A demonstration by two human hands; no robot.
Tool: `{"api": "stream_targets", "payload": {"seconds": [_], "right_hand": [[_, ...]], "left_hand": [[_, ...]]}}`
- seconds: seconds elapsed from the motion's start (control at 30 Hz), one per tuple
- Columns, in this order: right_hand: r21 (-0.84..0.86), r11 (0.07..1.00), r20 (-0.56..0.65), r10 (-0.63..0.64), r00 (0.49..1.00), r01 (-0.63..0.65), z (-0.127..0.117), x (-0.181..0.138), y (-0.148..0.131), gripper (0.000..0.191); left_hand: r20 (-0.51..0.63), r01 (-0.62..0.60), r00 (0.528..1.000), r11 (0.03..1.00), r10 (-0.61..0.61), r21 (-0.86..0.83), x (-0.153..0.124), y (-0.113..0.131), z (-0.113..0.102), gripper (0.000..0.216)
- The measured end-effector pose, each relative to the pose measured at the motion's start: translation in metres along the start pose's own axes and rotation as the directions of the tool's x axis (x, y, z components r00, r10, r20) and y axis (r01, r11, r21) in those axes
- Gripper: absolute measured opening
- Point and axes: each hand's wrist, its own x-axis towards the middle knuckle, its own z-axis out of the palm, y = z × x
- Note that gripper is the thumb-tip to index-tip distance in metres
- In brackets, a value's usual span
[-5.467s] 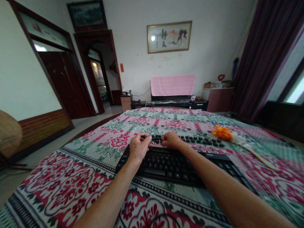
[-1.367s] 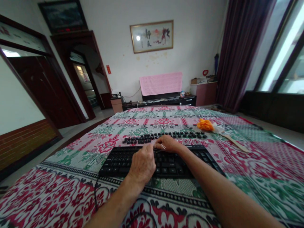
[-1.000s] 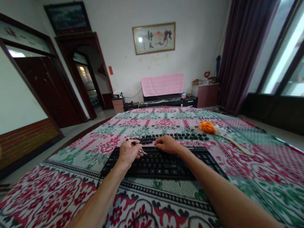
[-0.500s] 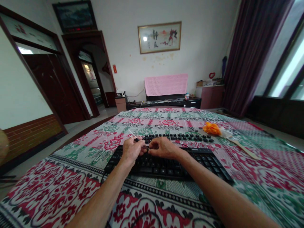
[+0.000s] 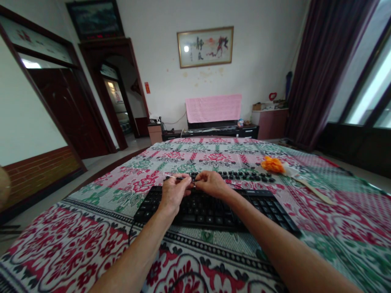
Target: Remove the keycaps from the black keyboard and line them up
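A black keyboard (image 5: pixel 210 219) lies on the patterned cloth under both my hands. My left hand (image 5: pixel 174 193) is closed, with a thin white stick (image 5: pixel 170 176) poking out to the left past its thumb and index finger; a dark part beside it is too small to make out. Right against it, my right hand (image 5: pixel 210 183) pinches with thumb and fingertips. Whatever small thing sits between those fingertips is hidden. Loose black keycaps (image 5: pixel 244 176) lie in rows just behind the keyboard, partly covered by my hands.
To the right lies a brush (image 5: pixel 314 191) with a pale flat handle, close to a bright orange bundle (image 5: pixel 273 165). The flowered tablecloth (image 5: pixel 91 240) covers the table. Beyond it, a pink cloth (image 5: pixel 214 108) drapes over something on a low black cabinet (image 5: pixel 249 132).
Both hands have risen slightly away from me and shifted a little to the right. The white stick has tipped flatter. Keyboard and keycaps have stayed put.
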Motion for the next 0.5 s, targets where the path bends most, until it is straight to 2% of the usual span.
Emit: {"api": "stream_targets", "payload": {"seconds": [0.17,0.37,0.5], "right_hand": [[0.023,1.000,-0.008,-0.020,1.000,0.020,0.003,0.001,0.005,0.020],[-0.040,0.999,-0.039,0.019,0.999,-0.021,0.000,-0.003,-0.006,0.021],[-0.079,0.997,-0.079,-0.022,0.997,0.016,-0.007,0.003,0.000,0.036]], "left_hand": [[-0.027,0.026,0.999,0.997,-0.028,-0.066,-0.001,-0.003,0.001,0.028],[-0.036,-0.040,0.999,0.996,0.037,-0.076,0.001,-0.005,0.005,0.029],[-0.122,-0.115,0.986,0.993,0.111,-0.032,0.007,-0.001,-0.001,0.029]]}}
